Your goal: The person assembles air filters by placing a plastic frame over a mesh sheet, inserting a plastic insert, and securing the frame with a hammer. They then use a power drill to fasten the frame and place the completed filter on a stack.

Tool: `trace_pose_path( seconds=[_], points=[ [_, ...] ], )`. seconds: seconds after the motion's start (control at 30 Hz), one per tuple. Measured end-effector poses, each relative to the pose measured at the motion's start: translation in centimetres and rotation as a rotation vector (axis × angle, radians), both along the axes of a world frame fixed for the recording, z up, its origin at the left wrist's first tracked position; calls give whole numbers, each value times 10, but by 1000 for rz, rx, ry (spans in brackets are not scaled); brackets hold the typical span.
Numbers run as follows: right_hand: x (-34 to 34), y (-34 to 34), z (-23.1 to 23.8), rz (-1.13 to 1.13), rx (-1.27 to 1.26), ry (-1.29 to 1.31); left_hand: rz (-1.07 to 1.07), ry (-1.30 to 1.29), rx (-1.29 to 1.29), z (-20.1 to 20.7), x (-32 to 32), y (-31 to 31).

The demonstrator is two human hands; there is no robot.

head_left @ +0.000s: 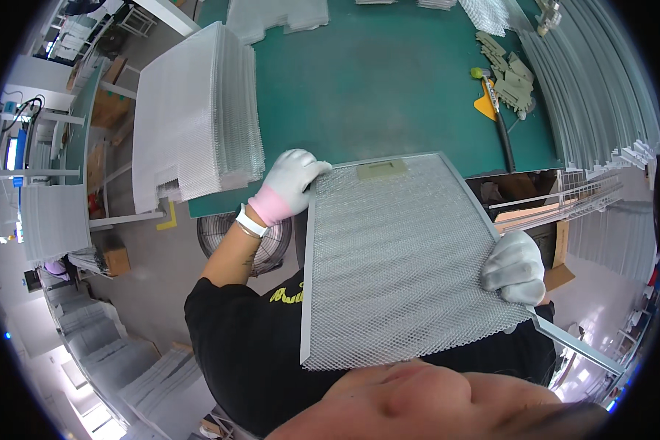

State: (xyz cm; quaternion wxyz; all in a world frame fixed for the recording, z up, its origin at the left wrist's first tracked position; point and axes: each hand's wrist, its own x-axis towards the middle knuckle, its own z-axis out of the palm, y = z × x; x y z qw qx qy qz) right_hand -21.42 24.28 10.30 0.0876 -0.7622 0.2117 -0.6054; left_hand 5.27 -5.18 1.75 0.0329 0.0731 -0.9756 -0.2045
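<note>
A silver metal mesh filter panel (403,257) is tilted up in front of my chest, its far edge by the green table. Pale metal frame strips line its far, left and right sides; the near edge shows bare mesh. A small beige plastic latch (381,169) sits at the far edge. My left hand (292,178), in a white glove with a pink cuff, is closed on the far left corner. My gloved right hand (515,270) is closed around the right side. Below it a frame strip (579,342) juts out past the mesh.
On the green table (359,81) stand a mesh sheet stack (191,117) at left and a row of metal frames (587,81) at right. A hammer (498,117), an orange piece (485,105) and loose beige plastic parts (515,81) lie between. A floor fan (251,249) is below.
</note>
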Motion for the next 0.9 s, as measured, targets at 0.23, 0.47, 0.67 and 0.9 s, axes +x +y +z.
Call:
trace_pose_path(
  seconds=[0.23,0.47,0.67,0.9],
  points=[
    [-2,-3,15,-89,44,66,-348,112,402,84,-3,27],
    [-23,-68,45,-214,75,-28,-571,874,404,140,9,23],
    [1,-104,60,-736,28,-367,-33,1320,443,124,-32,19],
    [-37,-117,73,-766,139,-224,93,1369,702,115,-52,13]
  ],
)
